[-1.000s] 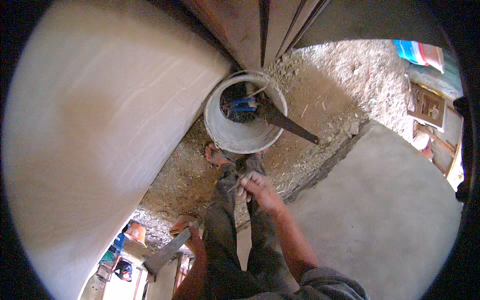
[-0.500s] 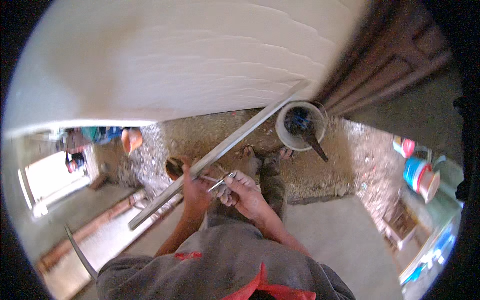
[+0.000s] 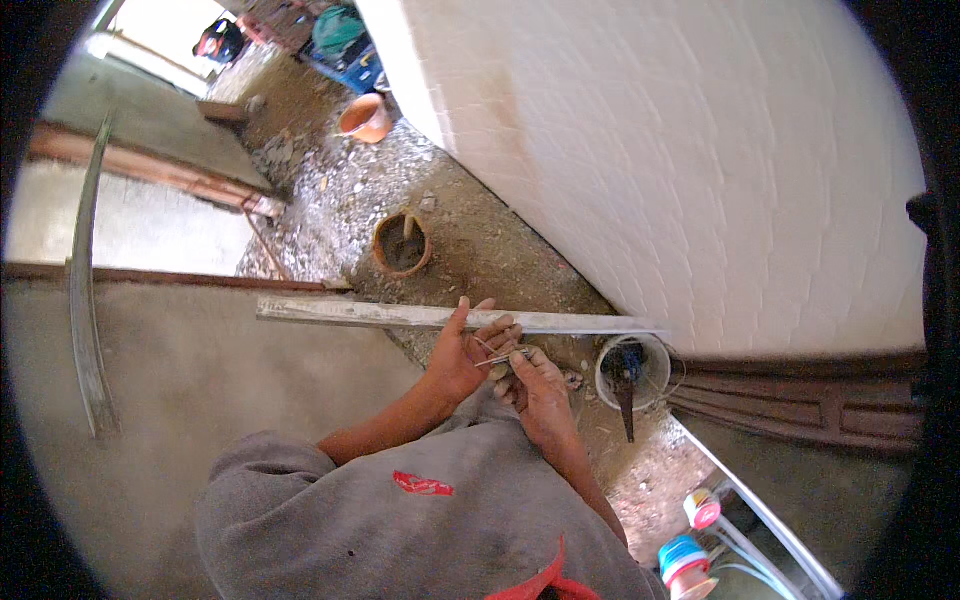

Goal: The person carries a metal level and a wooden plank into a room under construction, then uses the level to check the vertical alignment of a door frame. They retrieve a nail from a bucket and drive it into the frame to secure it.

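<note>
My left hand and my right hand meet in front of my grey shirt. Between them is a thin silvery metal piece; it lies across the left palm, whose fingers are only loosely curled, and the right fingers pinch its other end. What kind of tool it is I cannot tell. Just beyond my fingertips a long pale metal straightedge lies across the ground.
A white bucket holding a trowel stands right of my hands, by a white wall. A brown pot sits farther out on gravel, an orange bucket beyond. Concrete slab left; coloured containers lower right.
The view has swung round from the bucket and doorway to the wall and ground. My left hand has come in and joined the right on the thin metal piece.
</note>
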A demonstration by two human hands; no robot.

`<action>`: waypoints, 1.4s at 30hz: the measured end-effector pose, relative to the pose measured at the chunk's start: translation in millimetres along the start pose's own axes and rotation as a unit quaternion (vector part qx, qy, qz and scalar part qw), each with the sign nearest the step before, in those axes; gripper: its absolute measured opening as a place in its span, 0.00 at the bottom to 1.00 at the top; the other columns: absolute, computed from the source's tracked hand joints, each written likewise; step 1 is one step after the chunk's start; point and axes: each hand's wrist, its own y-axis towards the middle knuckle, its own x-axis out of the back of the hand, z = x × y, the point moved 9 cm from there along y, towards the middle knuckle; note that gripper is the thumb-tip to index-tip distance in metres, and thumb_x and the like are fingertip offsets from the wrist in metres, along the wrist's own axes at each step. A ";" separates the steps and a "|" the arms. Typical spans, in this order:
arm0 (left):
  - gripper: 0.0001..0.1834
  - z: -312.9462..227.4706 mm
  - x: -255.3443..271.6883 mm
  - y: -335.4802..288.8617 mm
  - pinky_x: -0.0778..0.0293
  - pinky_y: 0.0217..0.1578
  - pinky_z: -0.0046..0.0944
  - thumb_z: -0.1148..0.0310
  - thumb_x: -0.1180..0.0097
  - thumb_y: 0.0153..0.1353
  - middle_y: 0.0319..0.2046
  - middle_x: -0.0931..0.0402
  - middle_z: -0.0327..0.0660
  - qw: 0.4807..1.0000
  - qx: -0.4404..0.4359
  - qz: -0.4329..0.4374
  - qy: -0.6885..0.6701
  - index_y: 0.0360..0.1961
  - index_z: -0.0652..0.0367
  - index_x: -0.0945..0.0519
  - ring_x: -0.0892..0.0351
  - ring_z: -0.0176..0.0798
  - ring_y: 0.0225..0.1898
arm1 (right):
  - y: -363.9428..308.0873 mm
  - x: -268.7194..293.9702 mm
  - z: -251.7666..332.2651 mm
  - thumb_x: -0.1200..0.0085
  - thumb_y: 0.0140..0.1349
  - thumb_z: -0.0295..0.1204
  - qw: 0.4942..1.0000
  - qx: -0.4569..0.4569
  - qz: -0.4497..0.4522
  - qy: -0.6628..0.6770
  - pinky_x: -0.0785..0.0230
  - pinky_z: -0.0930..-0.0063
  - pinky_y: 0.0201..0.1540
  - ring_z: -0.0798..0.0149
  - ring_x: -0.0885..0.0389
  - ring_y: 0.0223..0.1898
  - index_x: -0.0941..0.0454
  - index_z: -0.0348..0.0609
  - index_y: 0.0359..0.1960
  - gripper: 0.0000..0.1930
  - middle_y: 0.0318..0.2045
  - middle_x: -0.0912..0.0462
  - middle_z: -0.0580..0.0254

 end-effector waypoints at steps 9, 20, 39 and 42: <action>0.31 -94.5 -5.3 -14.2 0.18 0.43 0.45 0.43 0.50 0.68 0.29 0.19 0.41 0.954 -0.174 0.117 -0.213 0.61 0.56 0.31 0.19 0.42 0.32 | 42.8 -107.3 9.5 0.49 0.71 0.39 0.977 0.079 0.033 -0.196 0.32 0.78 0.22 0.72 0.21 0.20 0.24 0.39 0.40 0.14 0.28 0.16 0.63; 0.33 -102.1 -9.7 -16.0 0.17 0.38 0.42 0.44 0.46 0.67 0.18 0.27 0.34 0.928 -0.129 0.156 -0.312 0.63 0.56 0.32 0.24 0.34 0.22 | 43.4 -126.9 21.4 0.49 0.70 0.33 0.945 0.045 0.055 -0.319 0.28 0.77 0.24 0.69 0.19 0.22 0.26 0.34 0.49 0.14 0.36 0.15 0.55; 0.31 -98.9 -27.0 -22.6 0.28 0.25 0.30 0.47 0.43 0.66 0.19 0.35 0.29 0.911 -0.052 0.190 -0.362 0.63 0.50 0.33 0.33 0.27 0.20 | 3.4 -168.5 49.6 0.43 0.64 0.29 0.655 0.319 0.015 -0.685 0.30 0.64 0.27 0.52 0.19 0.23 0.19 0.36 0.40 0.09 0.24 0.19 0.49; 0.31 -100.0 -31.4 -25.2 0.27 0.25 0.30 0.47 0.43 0.66 0.19 0.37 0.30 0.902 -0.049 0.216 -0.371 0.64 0.51 0.34 0.34 0.27 0.19 | 7.6 -165.1 48.7 0.41 0.63 0.29 0.662 0.301 0.014 -0.686 0.28 0.64 0.30 0.50 0.17 0.29 0.18 0.40 0.41 0.08 0.32 0.17 0.50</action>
